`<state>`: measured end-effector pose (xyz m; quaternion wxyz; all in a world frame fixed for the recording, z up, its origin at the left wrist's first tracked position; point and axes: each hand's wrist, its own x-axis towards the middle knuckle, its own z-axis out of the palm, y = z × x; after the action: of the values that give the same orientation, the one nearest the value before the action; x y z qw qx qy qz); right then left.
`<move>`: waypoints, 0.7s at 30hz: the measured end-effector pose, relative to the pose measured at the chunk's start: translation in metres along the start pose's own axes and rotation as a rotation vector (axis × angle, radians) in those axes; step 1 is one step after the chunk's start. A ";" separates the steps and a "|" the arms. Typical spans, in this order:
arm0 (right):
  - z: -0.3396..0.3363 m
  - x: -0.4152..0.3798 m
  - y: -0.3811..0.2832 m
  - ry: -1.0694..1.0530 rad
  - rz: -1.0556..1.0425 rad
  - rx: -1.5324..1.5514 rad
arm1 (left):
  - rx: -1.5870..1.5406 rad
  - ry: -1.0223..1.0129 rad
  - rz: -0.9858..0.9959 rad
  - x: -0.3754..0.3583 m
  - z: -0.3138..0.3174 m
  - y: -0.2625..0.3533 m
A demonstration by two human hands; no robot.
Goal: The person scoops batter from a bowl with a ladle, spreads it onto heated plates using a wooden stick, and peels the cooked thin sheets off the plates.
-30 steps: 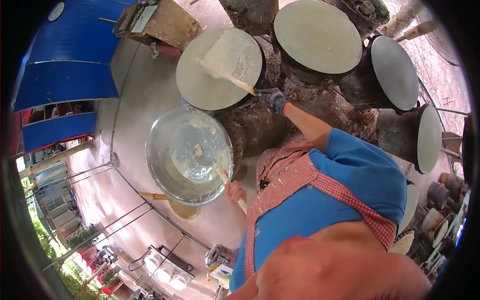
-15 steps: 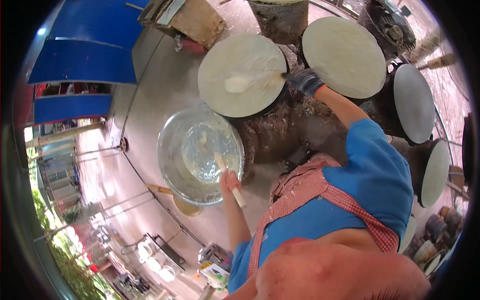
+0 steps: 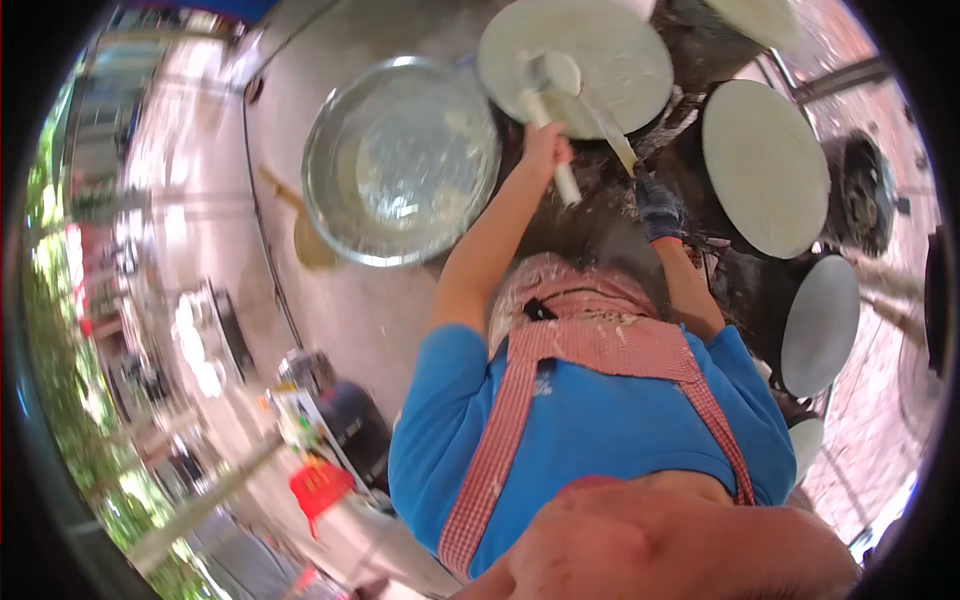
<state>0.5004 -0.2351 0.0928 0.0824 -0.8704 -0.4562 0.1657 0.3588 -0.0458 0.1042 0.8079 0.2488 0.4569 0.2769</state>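
My bare left hand [image 3: 546, 150] is closed round the thick pale handle of what looks like a ladle [image 3: 537, 104]. Its blurred head is over a round pale griddle top [image 3: 625, 55]. My right hand [image 3: 660, 208], in a dark glove, grips a long flat spatula [image 3: 608, 128] whose pale blade reaches onto the same round. Between the two tools' ends lies a small whitish patch of batter [image 3: 563, 74]. To the left stands a wide metal basin [image 3: 312, 165] with watery, pale liquid inside.
More round griddle tops stand to the right, one pale [image 3: 765, 170] and one grey [image 3: 820, 325]. A dark bucket [image 3: 858, 190] is beyond them. Left of the basin lies a round, tan, long-handled object [image 3: 312, 243]. A red cap-like item [image 3: 322, 490] shows at lower left.
My left hand has lifted the ladle from the basin and brought it right, over the griddle. My right hand has drawn back toward my body with the spatula. The camera view has shifted.
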 end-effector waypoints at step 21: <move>0.099 0.027 -0.235 -0.236 -0.241 0.260 | -0.692 0.029 -0.548 -0.143 -0.373 0.131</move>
<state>0.2982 -0.0797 0.0645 0.1592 -0.7663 -0.5382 0.3126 -0.0579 0.0078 0.1049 0.8807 -0.1707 0.3975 0.1928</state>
